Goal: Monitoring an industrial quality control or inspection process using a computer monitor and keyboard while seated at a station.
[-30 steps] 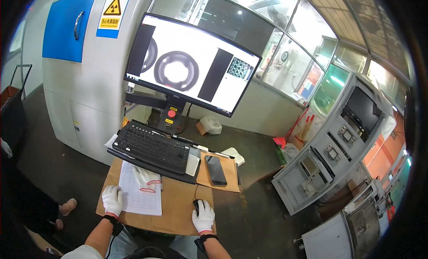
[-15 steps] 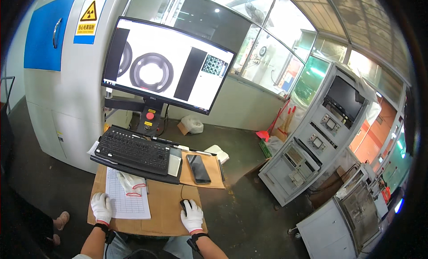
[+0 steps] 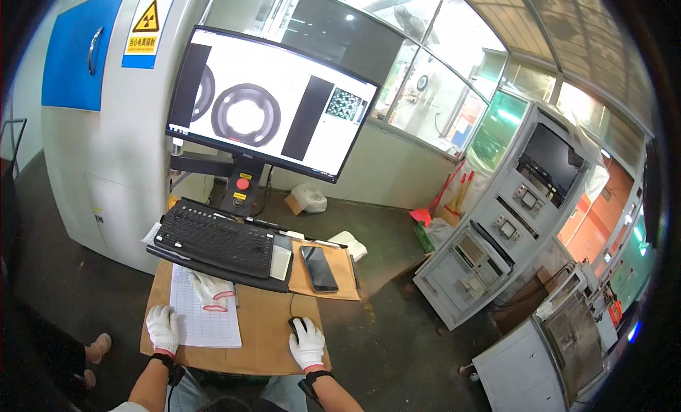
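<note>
My left hand, in a white knit glove, lies on the cardboard-topped table at the left edge of a printed table sheet. Its fingers lie forward and it holds nothing. My right hand, gloved the same way, rests over a black computer mouse, whose cable runs up toward the keyboard. A loose white glove with red-trimmed cuffs lies on the upper part of the sheet. Above, a tilted monitor displays grey ring shapes with bright centres and a small dark panel at its right.
A black keyboard sits on a tray beyond the table. Beside it a phone lies on a brown board. Below the monitor is a red button. A large cabinet stands left; a control console stands right. Someone's foot shows lower left.
The whole view has shifted very slightly to the right. Both hands keep their places, the right one on the mouse, and the monitor displays the same ring shapes.
</note>
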`<action>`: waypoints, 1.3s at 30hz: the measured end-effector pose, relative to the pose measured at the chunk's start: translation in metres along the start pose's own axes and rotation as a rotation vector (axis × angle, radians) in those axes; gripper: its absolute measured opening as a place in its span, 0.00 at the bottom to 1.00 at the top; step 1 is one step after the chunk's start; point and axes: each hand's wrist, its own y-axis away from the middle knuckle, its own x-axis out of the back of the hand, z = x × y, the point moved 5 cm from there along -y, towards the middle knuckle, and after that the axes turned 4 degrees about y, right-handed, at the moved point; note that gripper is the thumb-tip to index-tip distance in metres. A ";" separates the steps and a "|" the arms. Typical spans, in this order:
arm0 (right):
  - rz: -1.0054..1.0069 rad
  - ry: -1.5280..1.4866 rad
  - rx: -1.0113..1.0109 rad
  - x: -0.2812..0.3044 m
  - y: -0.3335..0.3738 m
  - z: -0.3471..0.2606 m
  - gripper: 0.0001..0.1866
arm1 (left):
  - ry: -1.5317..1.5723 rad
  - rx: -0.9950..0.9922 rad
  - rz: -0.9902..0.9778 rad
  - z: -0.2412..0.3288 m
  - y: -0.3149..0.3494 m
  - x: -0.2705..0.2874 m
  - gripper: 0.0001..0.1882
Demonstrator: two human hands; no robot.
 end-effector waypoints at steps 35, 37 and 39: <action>-0.007 0.013 0.001 -0.002 0.001 0.002 0.27 | 0.008 -0.057 0.031 0.007 0.000 0.002 0.09; -0.001 0.037 0.002 -0.003 0.002 0.002 0.28 | 0.013 -0.044 0.015 0.010 -0.002 0.005 0.09; 0.020 0.026 0.016 -0.001 0.002 0.001 0.27 | 0.002 -0.055 0.030 0.005 -0.001 0.001 0.09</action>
